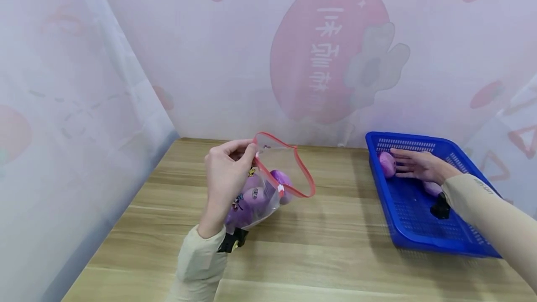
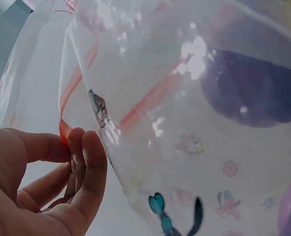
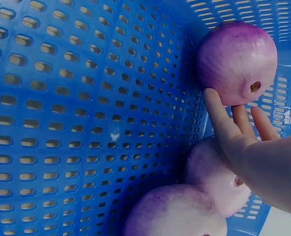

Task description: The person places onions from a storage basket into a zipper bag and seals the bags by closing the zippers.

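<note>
at the right of the wooden tabletop (image 1: 327, 241) stands a blue plastic basket (image 1: 407, 206), slotted on its walls and floor; the right hand (image 1: 419, 167) is inside it, fingers extended and loosely spread, gripping nothing; its fingertips meet the side of a pinkish-purple onion (image 1: 387, 164) that sits in a corner of the basket, against the wall; two more onions (image 3: 177, 211) lie along the same side, touching each other, partly below the hand in the right wrist view; left of the basket and well apart from it, a clear zip bag (image 1: 281, 158) rests on the tabletop, its mouth gaping toward the basket; the left hand (image 1: 228, 169) pinches the red-edged rim of the bag between thumb and fingers, the fingers bent; several purple onions (image 1: 240, 213) show through the plastic, one near the mouth, though their exact number cannot be told; small cartoon figures are printed on the bag, and a white star-shaped slider (image 1: 281, 189) sits on its red edge; behind the tabletop hangs a pale pink backdrop (image 1: 235, 83) with strawberry prints.
</note>
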Action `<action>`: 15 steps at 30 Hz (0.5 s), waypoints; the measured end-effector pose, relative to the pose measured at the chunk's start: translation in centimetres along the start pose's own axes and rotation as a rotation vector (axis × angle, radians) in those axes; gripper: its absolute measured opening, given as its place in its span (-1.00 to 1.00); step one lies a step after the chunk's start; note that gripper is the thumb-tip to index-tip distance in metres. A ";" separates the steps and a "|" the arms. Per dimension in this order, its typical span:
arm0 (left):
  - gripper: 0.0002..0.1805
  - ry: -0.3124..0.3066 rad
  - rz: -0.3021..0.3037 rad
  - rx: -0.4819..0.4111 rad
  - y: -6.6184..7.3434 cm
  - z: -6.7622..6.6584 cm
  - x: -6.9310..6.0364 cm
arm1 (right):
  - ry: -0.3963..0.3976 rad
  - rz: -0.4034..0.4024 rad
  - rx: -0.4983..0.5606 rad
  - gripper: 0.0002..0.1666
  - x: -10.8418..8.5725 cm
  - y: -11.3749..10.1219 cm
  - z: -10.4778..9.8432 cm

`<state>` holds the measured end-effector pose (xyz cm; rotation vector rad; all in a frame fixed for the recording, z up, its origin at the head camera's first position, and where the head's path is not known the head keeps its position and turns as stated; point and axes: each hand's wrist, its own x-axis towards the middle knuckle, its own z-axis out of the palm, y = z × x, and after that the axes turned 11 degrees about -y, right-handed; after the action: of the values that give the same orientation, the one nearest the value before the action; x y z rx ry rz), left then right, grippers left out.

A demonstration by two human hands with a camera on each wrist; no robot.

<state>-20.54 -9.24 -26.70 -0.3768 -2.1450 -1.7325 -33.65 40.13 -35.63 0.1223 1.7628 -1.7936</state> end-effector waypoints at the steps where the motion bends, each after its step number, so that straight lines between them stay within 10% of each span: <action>1: -0.88 -0.002 -0.002 0.000 0.5 0.0 -0.1 | -0.005 0.003 0.000 -0.05 0.0 0.0 -0.1; 5: -0.86 -0.003 -0.001 0.008 2.2 -0.1 -0.6 | -0.012 0.004 -0.006 -0.24 0.2 0.1 -0.2; 10: -0.89 0.003 0.008 0.012 -0.1 0.0 -0.1 | -0.009 0.014 0.037 -0.75 0.3 0.3 -0.3; 15: -0.90 -0.001 0.010 0.014 -1.3 0.1 0.3 | 0.034 0.040 0.080 -0.58 0.8 0.9 -0.2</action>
<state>-21.33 -9.47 -27.75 -0.3844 -2.1507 -1.7111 -33.92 40.16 -36.79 0.2210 1.6999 -1.8438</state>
